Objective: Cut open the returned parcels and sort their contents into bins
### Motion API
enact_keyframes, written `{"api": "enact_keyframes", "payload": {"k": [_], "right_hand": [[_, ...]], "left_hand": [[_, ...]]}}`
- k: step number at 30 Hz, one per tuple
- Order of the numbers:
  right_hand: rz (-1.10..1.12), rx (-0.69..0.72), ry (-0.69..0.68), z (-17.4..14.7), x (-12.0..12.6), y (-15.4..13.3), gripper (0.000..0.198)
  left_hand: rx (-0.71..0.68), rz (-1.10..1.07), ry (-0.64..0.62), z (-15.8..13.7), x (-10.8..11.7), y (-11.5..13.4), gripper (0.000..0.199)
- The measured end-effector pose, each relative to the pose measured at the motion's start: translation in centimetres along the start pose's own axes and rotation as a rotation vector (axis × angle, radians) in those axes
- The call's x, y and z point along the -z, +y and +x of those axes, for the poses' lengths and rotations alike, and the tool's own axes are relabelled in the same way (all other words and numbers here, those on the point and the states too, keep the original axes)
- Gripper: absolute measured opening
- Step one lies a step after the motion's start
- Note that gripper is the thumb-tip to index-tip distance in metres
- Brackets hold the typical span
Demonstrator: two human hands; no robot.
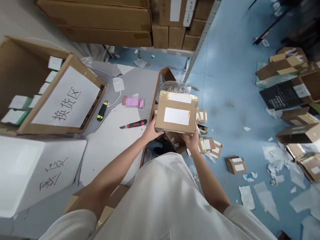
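Observation:
Between my two hands is a brown cardboard box [176,128] with white labels and yellowish tape along its top edge. My left hand [151,130] grips its left lower corner, and my right hand [192,139] grips the right lower corner. The box is held up just past the table's right edge, above other boxes on the floor. On the table [107,156] to the left lie a red and black utility knife [133,124] with its blade showing, a black and yellow tool [102,110] and a blurred-out pink item [134,101].
A large open carton [60,106] with a handwritten sheet holds several small white and green boxes. In front of it stands a white bin [57,166] with writing. Shelving with cartons [105,20] rises behind. Small boxes [235,165] and paper scraps litter the blue floor at right.

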State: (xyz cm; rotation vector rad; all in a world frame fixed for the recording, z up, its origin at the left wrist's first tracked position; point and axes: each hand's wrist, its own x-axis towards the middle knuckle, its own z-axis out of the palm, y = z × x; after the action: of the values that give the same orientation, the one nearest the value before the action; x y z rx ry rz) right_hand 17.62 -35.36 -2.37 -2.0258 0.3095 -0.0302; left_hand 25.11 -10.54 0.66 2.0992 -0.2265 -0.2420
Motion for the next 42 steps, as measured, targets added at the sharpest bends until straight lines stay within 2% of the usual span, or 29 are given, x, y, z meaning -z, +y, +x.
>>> {"api": "enact_keyframes", "payload": {"k": [3,6,9,12,14,16,19,22,24,26,29,30,32,34,36,39,42], "right_hand": [[-0.256,-0.013,0.206,-0.9,2.0,2.2,0.081],[-0.344,-0.014,0.276,-1.0,2.7,3.0,0.078],[-0.254,0.01,0.203,0.0,2.4,2.2,0.072],[-0.231,0.079,-0.001,2.1,1.1,0.0,0.053],[-0.288,0.184,-0.165,4.0,-0.4,-1.8,0.041],[-0.383,0.32,-0.343,6.3,-2.4,-3.8,0.036],[-0.564,0.517,-0.647,9.7,-6.6,-7.0,0.034],[-0.72,0.724,-0.908,12.0,-12.8,-10.5,0.04],[-0.813,0.866,-1.062,12.1,-18.4,-13.3,0.043],[-0.871,1.013,-1.233,10.1,-24.6,-16.3,0.044],[-0.797,1.205,-1.517,3.3,-33.1,-20.4,0.042],[-0.751,1.243,-1.59,0.3,-35.3,-21.6,0.043],[-0.65,1.291,-1.705,-6.0,-38.7,-23.3,0.047],[-0.395,1.207,-1.897,-12.0,-40.7,-24.0,0.054],[-0.312,1.043,-2.005,-16.8,-41.4,-23.9,0.061],[-0.28,0.878,-2.0,-20.1,-40.6,-22.6,0.055],[-0.241,0.808,-1.905,-18.6,-38.6,-21.4,0.036]], "left_hand": [[-0.025,0.017,-0.171,2.5,-1.6,0.5,0.106],[-0.03,-0.002,-0.176,3.1,-1.8,0.8,0.099],[-0.007,-0.01,-0.165,2.4,-0.4,0.5,0.086],[0.069,0.029,-0.134,0.8,2.3,-0.6,0.068],[0.13,0.044,-0.042,-0.9,4.5,-1.6,0.061],[0.204,0.023,0.105,-3.4,6.6,-2.6,0.058],[0.373,-0.049,0.367,-9.1,8.8,-3.5,0.056],[0.575,-0.061,0.619,-17.0,8.9,-2.8,0.054],[0.725,-0.01,0.871,-22.5,7.2,-1.3,0.05],[0.903,0.056,1.232,-27.2,4.1,0.8,0.043],[1.216,0.018,1.753,-31.3,-1.5,3.6,0.04],[1.326,-0.06,1.887,-31.9,-3.1,4.1,0.046],[1.454,-0.4,2.066,-32.6,-5.3,4.4,0.053],[1.405,-0.847,2.129,-32.9,-5.9,3.9,0.052],[1.227,-1.153,2.12,-33.0,-5.4,3.1,0.051],[0.999,-1.227,2.075,-33.0,-4.1,2.5,0.056],[0.952,-1.167,2.02,-32.7,-3.7,2.7,0.061]]}}
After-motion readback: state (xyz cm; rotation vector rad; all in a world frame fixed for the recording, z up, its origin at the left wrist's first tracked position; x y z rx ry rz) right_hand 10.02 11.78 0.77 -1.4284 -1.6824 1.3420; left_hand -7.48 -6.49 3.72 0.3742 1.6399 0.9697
